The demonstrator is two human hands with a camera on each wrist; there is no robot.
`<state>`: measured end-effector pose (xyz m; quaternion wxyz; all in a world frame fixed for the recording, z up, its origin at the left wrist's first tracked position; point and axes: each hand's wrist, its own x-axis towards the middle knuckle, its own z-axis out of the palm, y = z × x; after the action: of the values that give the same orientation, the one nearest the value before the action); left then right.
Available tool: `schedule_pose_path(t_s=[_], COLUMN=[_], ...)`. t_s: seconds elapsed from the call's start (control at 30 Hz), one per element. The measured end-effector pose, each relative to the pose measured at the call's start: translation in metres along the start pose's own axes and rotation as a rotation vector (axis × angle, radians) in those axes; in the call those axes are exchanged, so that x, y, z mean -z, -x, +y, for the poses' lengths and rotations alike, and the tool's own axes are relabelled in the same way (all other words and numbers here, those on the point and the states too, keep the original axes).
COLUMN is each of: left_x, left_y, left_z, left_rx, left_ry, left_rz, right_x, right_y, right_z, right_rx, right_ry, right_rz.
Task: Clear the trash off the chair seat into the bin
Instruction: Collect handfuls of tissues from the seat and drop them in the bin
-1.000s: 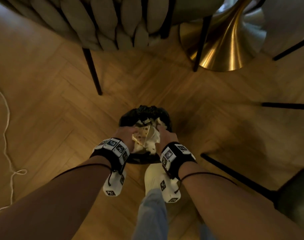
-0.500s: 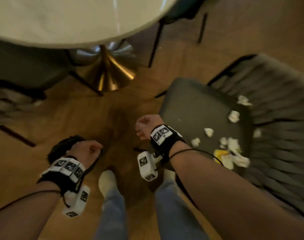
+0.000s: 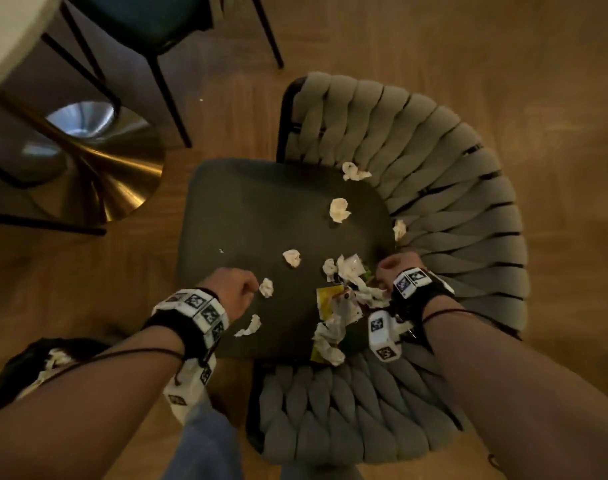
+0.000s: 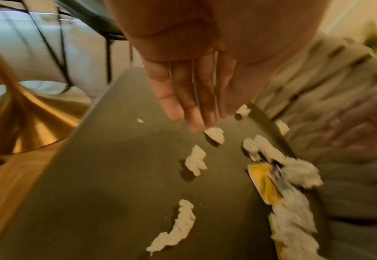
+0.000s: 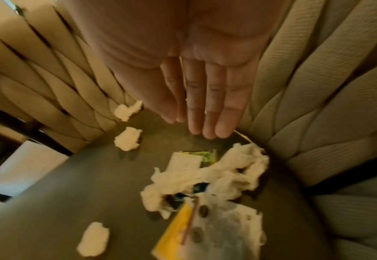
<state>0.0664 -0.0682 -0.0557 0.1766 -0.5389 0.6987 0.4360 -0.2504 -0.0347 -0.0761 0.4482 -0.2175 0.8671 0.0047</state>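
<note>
The dark grey chair seat (image 3: 254, 209) carries several crumpled white tissues (image 3: 339, 209) and a pile of tissue with a yellow wrapper (image 3: 328, 301) near its right edge. My left hand (image 3: 233, 289) hovers low over the seat's near left part, and its straight fingers (image 4: 189, 105) point at a small tissue wad (image 4: 215, 134). My right hand (image 3: 396, 271) hangs over the seat's right edge, with straight fingers (image 5: 205, 112) just above the pile of tissue (image 5: 234, 168). Both hands are empty. The black bin bag (image 3: 28, 362) with white trash inside stands on the floor at lower left.
A woven grey backrest (image 3: 451, 209) curves around the seat's far, right and near sides. A gold table base (image 3: 98, 168) and a white table top (image 3: 8, 32) are at the left, and a dark chair (image 3: 150, 22) with black legs stands behind. My jeans leg (image 3: 205, 445) is below.
Both hands held a wad of trash over the bin a second ago. They let it go, swung right and now hang empty over the chair seat.
</note>
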Motion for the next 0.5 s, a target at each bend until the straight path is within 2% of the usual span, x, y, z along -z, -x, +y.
schedule_pose_path(t_s=[0.13, 0.2, 0.33, 0.5], left_x=[-0.036, -0.056, -0.078, -0.085], left_y=[-0.035, -0.052, -0.085, -0.126], left_z=[0.05, 0.068, 0.09, 0.109], left_rx=[-0.099, -0.118, -0.085, -0.105], left_ry=[-0.175, -0.2, -0.164, -0.123], left_rz=[-0.174, -0.198, -0.079, 0.023], right_x=[0.0, -0.009, -0.032, -0.048], right_y=[-0.01, -0.019, -0.039, -0.059], right_z=[0.022, 0.034, 0.045, 0.052], right_rx=[-0.063, -0.099, -0.175, -0.141], right_ry=[0.127, 0.171, -0.015, -0.086], right_rz=[-0.04, -0.096, -0.126, 0.02])
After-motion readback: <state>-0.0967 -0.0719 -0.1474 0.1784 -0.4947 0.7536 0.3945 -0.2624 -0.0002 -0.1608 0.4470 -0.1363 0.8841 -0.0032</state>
